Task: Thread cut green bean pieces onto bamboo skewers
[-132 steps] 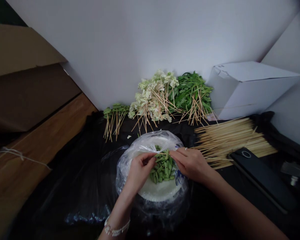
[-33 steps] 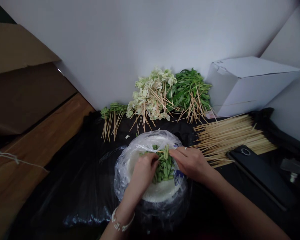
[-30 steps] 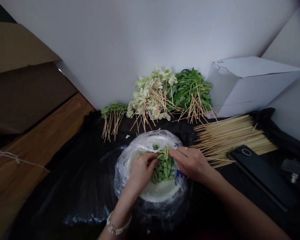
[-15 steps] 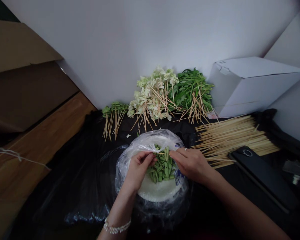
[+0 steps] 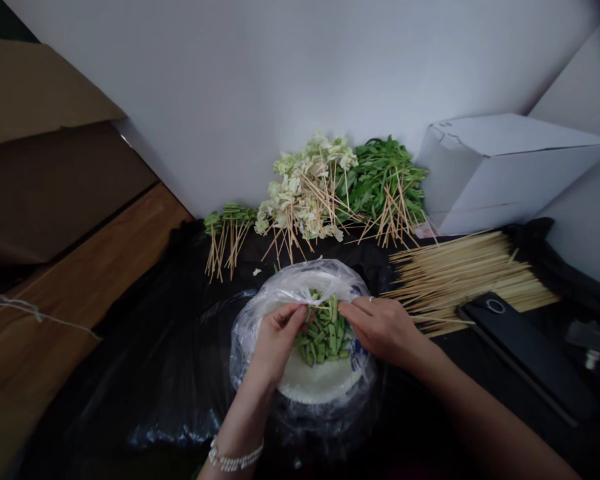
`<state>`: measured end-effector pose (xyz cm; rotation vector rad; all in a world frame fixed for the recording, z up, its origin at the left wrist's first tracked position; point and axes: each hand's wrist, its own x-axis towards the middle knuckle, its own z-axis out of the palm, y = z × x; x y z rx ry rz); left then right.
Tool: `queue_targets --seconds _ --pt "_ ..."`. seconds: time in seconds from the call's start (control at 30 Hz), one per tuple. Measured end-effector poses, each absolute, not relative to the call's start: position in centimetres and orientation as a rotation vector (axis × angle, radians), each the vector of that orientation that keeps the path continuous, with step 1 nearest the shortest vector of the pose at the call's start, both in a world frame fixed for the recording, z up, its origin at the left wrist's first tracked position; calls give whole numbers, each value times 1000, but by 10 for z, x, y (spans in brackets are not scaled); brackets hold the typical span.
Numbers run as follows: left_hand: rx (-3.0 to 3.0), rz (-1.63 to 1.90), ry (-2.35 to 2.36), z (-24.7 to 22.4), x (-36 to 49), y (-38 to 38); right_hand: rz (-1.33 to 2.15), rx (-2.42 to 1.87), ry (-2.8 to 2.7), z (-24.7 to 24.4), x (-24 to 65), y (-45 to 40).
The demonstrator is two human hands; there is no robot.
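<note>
Cut green bean pieces (image 5: 323, 343) lie heaped in a white bowl (image 5: 313, 390) lined with clear plastic (image 5: 245, 340). Over the heap, a thin bamboo skewer (image 5: 323, 307) runs level between my two hands. My right hand (image 5: 380, 325) is closed round one end of it, thumb and fingers pressed together. At the other end my left hand (image 5: 280, 333) pinches with thumb and forefinger; what sits in that pinch is mostly hidden, probably a bean piece at the skewer's tip.
Skewered beans (image 5: 230, 223), skewered pale leaves (image 5: 305, 180) and skewered dark greens (image 5: 390, 180) lie along the wall. Loose bamboo skewers (image 5: 470, 273) and a phone (image 5: 525, 353) are at right, near a white box (image 5: 520, 173). A cardboard box (image 5: 55, 180) stands left.
Almost nothing differs. My left hand and wrist have shifted very slightly; the right hand keeps its place on the skewer.
</note>
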<state>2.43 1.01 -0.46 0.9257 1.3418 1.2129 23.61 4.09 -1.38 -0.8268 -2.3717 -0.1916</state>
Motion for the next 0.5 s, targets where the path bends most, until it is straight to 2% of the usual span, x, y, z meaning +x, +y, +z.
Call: queue_targets --seconds 0.5 --pt "914 1211 1335 -7 24 11 -146 -821 -2398 -18 235 39"
